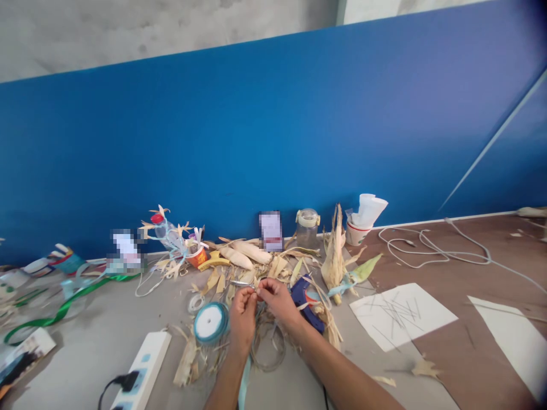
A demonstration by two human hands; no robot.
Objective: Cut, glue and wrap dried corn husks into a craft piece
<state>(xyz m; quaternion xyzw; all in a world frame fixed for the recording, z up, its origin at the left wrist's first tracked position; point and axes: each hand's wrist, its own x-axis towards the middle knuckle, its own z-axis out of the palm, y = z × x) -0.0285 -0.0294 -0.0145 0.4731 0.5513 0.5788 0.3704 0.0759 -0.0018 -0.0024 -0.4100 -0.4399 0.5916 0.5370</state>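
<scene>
My left hand (243, 313) and my right hand (276, 296) meet over the middle of the table, their thumbs and fingers pinched together. What lies between the fingertips is too small to make out; a pale tip shows there. A thin silvery tool (241, 283) is seen just beyond the left fingers, and I cannot tell whether they touch it. Beside my left hand lies a spool of blue ribbon (211, 323). Under the wrists is a coil of wire (269, 350). A dark blue tool (306, 304) lies next to my right hand, amid dry corn husks (277, 266).
A power strip (147, 364) lies at front left, near a green ribbon (64, 307). Behind stand a clear jar (306, 228), a husk bundle (334, 256) and a paper cup (358, 232). White paper (401, 336) with thin wires lies right. A blue partition (273, 131) closes the back.
</scene>
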